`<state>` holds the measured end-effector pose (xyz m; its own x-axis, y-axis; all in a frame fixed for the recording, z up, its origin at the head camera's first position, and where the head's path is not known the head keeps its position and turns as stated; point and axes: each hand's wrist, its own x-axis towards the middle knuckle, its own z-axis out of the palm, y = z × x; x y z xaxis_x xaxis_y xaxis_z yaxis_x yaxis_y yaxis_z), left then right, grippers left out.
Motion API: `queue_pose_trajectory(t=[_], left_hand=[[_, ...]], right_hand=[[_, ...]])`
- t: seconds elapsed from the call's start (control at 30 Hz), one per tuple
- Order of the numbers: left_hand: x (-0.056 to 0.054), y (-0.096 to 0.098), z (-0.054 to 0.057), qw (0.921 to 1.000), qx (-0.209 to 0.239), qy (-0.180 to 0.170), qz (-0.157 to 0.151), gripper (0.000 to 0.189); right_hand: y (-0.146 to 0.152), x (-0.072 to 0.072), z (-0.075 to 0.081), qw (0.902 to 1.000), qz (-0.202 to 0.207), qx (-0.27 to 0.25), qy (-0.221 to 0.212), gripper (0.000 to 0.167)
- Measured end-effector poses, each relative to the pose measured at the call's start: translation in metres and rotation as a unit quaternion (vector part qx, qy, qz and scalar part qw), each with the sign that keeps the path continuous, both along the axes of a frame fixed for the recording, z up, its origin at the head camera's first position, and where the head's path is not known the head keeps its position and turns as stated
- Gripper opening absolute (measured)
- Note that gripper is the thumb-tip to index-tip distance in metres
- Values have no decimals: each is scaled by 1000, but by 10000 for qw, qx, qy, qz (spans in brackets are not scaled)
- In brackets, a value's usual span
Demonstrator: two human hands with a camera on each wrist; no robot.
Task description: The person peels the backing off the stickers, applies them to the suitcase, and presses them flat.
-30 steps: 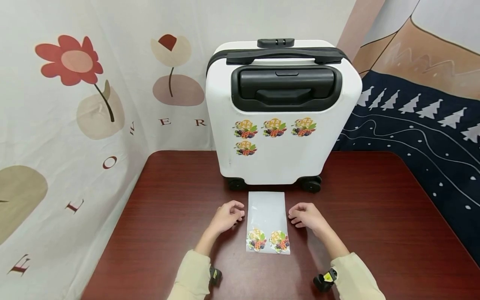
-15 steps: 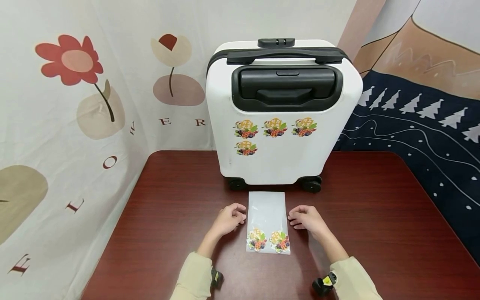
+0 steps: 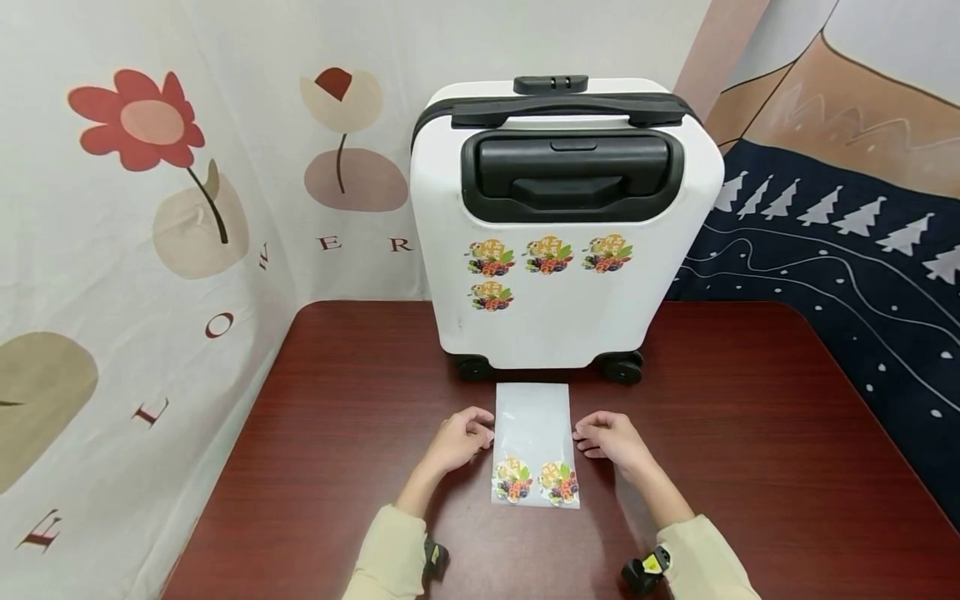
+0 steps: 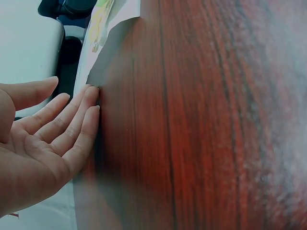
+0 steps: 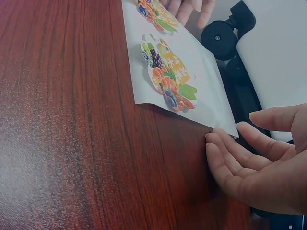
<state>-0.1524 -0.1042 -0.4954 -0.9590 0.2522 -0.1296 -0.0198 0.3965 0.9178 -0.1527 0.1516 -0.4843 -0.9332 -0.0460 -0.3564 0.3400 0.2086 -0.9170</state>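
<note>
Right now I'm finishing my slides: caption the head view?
Left hand and right hand flank a sticker sheet in front of a white suitcase with four stickers.

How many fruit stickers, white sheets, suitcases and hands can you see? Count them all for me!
Fruit stickers: 6
White sheets: 1
Suitcases: 1
Hands, left hand and right hand: 2
Total: 10

white sheet (image 3: 532,421), fruit-patterned stickers (image 3: 558,482), red-brown table (image 3: 337,400)

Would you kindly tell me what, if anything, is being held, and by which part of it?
Nothing is held: the left hand and right hand are at either side of the sticker sheet, neither gripping it; any touch is unclear.
</note>
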Motion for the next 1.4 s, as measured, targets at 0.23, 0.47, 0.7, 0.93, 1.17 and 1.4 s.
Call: queue_pose_trajectory(t=[0.23, 0.47, 0.7, 0.93, 1.17, 1.4], left_hand=[[1, -2, -4, 9991, 145, 352, -173, 24], [2, 2, 0, 9998, 103, 136, -41, 24], [1, 4, 2, 9999, 32, -111, 27, 24], [1, 1, 3, 9997, -87, -219, 87, 23], [1, 1, 4, 9995, -224, -211, 47, 22], [2, 2, 4, 9990, -318, -319, -7, 20]], right_hand=[[0, 1, -1, 9999, -5, -102, 66, 13], [0, 1, -2, 9986, -75, -522, -6, 16], [-1, 1, -2, 9985, 15, -552, 67, 16], [0, 1, -3, 9987, -73, -498, 40, 14], [3, 1, -3, 9985, -142, -513, -106, 12], [4, 4, -1, 9988, -123, -426, -218, 12]])
